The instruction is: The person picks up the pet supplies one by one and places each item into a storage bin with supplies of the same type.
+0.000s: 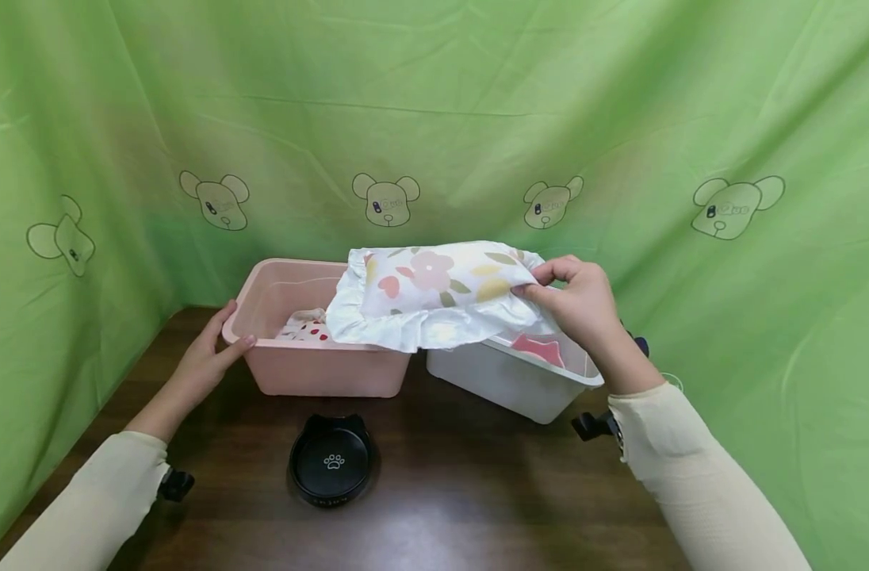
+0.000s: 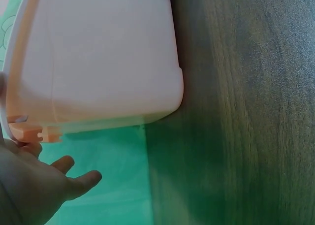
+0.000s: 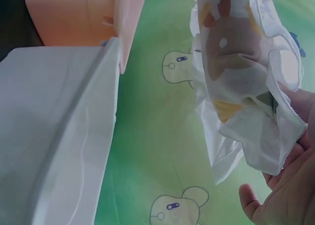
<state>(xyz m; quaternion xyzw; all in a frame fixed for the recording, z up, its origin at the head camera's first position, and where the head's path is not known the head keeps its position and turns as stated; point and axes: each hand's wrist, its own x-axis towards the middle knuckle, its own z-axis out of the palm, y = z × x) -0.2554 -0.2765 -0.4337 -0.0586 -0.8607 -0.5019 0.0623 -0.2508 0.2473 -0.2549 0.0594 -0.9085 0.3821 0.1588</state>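
A small white pillow [image 1: 434, 279] with a flower print and ruffled edge hangs above the two bins. My right hand [image 1: 580, 297] pinches its right end between thumb and fingers; in the right wrist view the ruffle [image 3: 251, 151] droops beside the hand [image 3: 290, 185]. At the front left corner of the pink bin [image 1: 327, 371], my left hand [image 1: 208, 345] holds the rim, with other fingers spread below it in the left wrist view. Inside that bin lies a white cloth item with red spots [image 1: 308, 327], partly covered by the pillow.
An angled white bin [image 1: 502, 385] stands on the right with a pink pointed-edged item [image 1: 537, 349] inside. In front, a black cat-eared bowl [image 1: 331, 460] with a paw print sits on the dark wooden table [image 1: 463, 492]. A green curtain [image 1: 434, 119] with bear-head drawings hangs behind.
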